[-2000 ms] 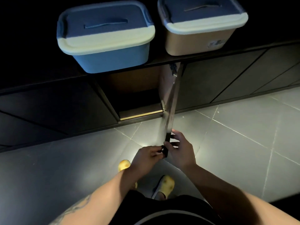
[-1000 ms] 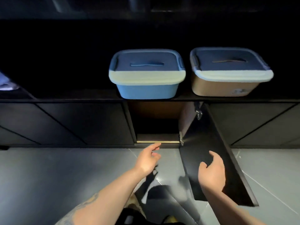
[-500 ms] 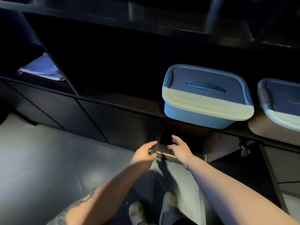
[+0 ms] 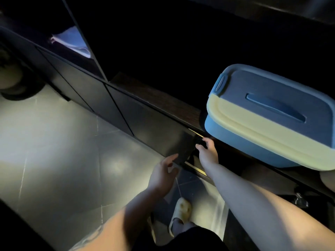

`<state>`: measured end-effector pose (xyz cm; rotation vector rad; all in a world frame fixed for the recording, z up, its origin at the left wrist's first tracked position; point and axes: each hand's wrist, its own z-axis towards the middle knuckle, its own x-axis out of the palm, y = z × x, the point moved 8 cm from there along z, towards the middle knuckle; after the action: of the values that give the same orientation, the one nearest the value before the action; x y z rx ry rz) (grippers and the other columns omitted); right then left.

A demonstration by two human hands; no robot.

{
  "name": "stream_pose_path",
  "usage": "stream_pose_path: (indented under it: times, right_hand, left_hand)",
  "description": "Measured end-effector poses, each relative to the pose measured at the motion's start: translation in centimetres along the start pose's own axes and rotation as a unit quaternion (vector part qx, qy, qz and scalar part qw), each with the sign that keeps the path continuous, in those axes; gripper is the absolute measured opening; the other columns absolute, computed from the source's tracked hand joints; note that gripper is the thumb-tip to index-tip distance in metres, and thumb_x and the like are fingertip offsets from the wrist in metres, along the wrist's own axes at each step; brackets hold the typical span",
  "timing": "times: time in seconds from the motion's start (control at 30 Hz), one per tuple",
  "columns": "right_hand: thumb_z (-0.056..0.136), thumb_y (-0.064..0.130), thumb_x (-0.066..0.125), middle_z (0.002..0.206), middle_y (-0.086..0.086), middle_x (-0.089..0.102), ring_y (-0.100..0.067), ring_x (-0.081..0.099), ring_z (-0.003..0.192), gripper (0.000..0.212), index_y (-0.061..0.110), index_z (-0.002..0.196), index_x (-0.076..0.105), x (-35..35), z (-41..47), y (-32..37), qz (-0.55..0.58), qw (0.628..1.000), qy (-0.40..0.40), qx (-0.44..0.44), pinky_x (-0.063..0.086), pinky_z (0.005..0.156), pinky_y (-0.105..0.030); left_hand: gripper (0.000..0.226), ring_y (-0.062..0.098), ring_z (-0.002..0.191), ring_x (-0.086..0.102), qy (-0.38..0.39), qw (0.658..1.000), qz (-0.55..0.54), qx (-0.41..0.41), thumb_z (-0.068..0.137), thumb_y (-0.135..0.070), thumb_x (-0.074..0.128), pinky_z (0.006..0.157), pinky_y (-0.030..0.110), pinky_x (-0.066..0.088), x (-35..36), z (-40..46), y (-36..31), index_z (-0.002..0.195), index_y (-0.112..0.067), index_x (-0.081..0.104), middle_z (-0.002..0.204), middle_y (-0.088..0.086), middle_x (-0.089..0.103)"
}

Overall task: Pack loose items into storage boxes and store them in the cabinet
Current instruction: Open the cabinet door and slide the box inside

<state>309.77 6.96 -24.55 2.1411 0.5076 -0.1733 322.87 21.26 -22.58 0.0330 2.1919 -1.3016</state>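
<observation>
A blue storage box (image 4: 253,142) with a cream-rimmed blue lid (image 4: 272,98) stands shut on the dark cabinet shelf (image 4: 163,100) at the right. Below it the cabinet compartment is open. The black left cabinet door (image 4: 174,145) stands slightly ajar. My right hand (image 4: 208,153) pinches that door's upper free corner, just under the shelf edge. My left hand (image 4: 163,173) has straight fingers touching the door's lower free corner. A sliver of a beige box (image 4: 328,178) shows at the right edge.
A white folded cloth (image 4: 72,44) lies in a shelf bay at the upper left. A metal hinge (image 4: 300,201) of the wide-open right door shows at the lower right. My slippered feet (image 4: 181,211) stand on the grey tiled floor (image 4: 63,160).
Both hands left the right door, which now stands wide open, and moved to the left door. The view swung left and closer; the left door's free edge has come slightly outward.
</observation>
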Motion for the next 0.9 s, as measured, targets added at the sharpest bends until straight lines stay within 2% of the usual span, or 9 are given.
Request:
stream_pose_path:
  times: [0.1, 0.23, 0.33, 0.5, 0.57, 0.63, 0.73, 0.83, 0.9]
  right_hand:
    - [0.09, 0.026, 0.065, 0.11, 0.0, 0.055, -0.016, 0.052, 0.087, 0.022, 0.028, 0.107, 0.05, 0.5, -1.3, -0.3, -0.116, 0.99, 0.026, -0.076, 0.039, 0.056, -0.021]
    - [0.09, 0.044, 0.061, 0.09, 0.002, 0.061, -0.01, 0.058, 0.077, 0.02, 0.03, 0.095, 0.047, 2.7, -4.4, -2.3, -0.198, 0.968, 0.059, -0.142, 0.044, 0.057, -0.025]
    - [0.088, 0.064, 0.039, 0.081, 0.021, 0.054, 0.002, 0.054, 0.077, 0.032, 0.033, 0.089, 0.047, 4.5, -7.2, -3.4, -0.215, 0.958, 0.063, -0.178, 0.043, 0.065, -0.02]
    - [0.097, 0.04, 0.049, 0.08, 0.008, 0.059, -0.017, 0.059, 0.076, 0.017, 0.029, 0.086, 0.053, 9.6, -11.9, -5.5, -0.25, 0.951, 0.089, -0.161, 0.051, 0.062, -0.025]
    - [0.097, 0.035, 0.052, 0.089, 0.01, 0.062, -0.014, 0.06, 0.083, 0.009, 0.031, 0.095, 0.059, 12.7, -14.5, -6.2, -0.246, 0.948, 0.131, -0.156, 0.05, 0.062, -0.016]
    - [0.097, 0.034, 0.053, 0.098, 0.012, 0.065, -0.009, 0.061, 0.09, 0.015, 0.03, 0.105, 0.064, 16.3, -17.1, -6.8, -0.253, 0.94, 0.172, -0.155, 0.049, 0.069, -0.015]
    - [0.096, 0.034, 0.056, 0.095, 0.015, 0.069, -0.003, 0.062, 0.088, 0.017, 0.031, 0.104, 0.07, 22.5, -20.8, -6.8, -0.272, 0.921, 0.225, -0.163, 0.045, 0.073, -0.013]
    - [0.093, 0.031, 0.061, 0.087, 0.009, 0.072, -0.008, 0.065, 0.082, 0.013, 0.028, 0.097, 0.073, 28.6, -23.3, -5.9, -0.267, 0.917, 0.246, -0.167, 0.051, 0.073, -0.022]
    - [0.092, 0.031, 0.063, 0.092, 0.005, 0.071, -0.013, 0.065, 0.087, 0.011, 0.026, 0.099, 0.07, 32.5, -24.4, -5.2, -0.274, 0.914, 0.244, -0.176, 0.054, 0.081, -0.03]
  left_hand:
    - [0.045, 0.007, 0.117, 0.053, -0.019, 1.0, -0.013, 0.008, 0.092, -0.025, 0.058, 0.091, 0.023, 0.043, -0.9, -0.4, 0.2, 0.136, -0.032, 0.048, 0.134, -0.005, 0.055]
    - [0.055, 0.009, 0.127, 0.045, 0.0, 1.0, -0.027, 0.002, 0.093, -0.03, 0.056, 0.104, 0.028, 0.039, -2.3, -1.1, 1.4, 0.144, -0.028, 0.036, 0.144, 0.0, 0.045]
    - [0.064, 0.014, 0.138, 0.034, 0.021, 0.995, -0.09, -0.036, 0.094, -0.031, 0.055, 0.112, 0.038, 0.034, -3.6, -2.6, 3.4, 0.15, -0.027, 0.021, 0.151, 0.003, 0.034]
    - [0.06, 0.012, 0.136, 0.037, 0.048, 0.994, -0.096, -0.036, 0.098, -0.032, 0.047, 0.109, 0.033, 0.036, -8.2, -6.4, 8.3, 0.15, -0.033, 0.017, 0.151, 0.002, 0.036]
    - [0.057, 0.011, 0.133, 0.04, 0.049, 0.991, -0.119, -0.033, 0.098, -0.032, 0.047, 0.107, 0.03, 0.038, -10.5, -7.9, 10.6, 0.148, -0.035, 0.021, 0.149, 0.0, 0.038]
    - [0.053, 0.006, 0.129, 0.043, 0.044, 0.985, -0.159, -0.042, 0.098, -0.029, 0.048, 0.104, 0.025, 0.039, -12.6, -9.2, 13.0, 0.146, -0.037, 0.027, 0.145, -0.003, 0.043]
    - [0.048, 0.003, 0.124, 0.048, 0.027, 0.972, -0.224, -0.063, 0.097, -0.023, 0.05, 0.103, 0.024, 0.042, -16.2, -11.0, 16.8, 0.141, -0.036, 0.037, 0.136, -0.008, 0.052]
    - [0.04, -0.007, 0.108, 0.056, -0.011, 0.971, -0.228, -0.072, 0.096, -0.021, 0.053, 0.081, 0.005, 0.047, -21.4, -11.7, 20.5, 0.134, -0.031, 0.048, 0.119, -0.012, 0.059]
    - [0.037, -0.008, 0.1, 0.06, -0.039, 0.976, -0.202, -0.075, 0.094, -0.021, 0.056, 0.076, 0.003, 0.045, -25.0, -11.3, 22.4, 0.131, -0.024, 0.053, 0.112, -0.011, 0.063]
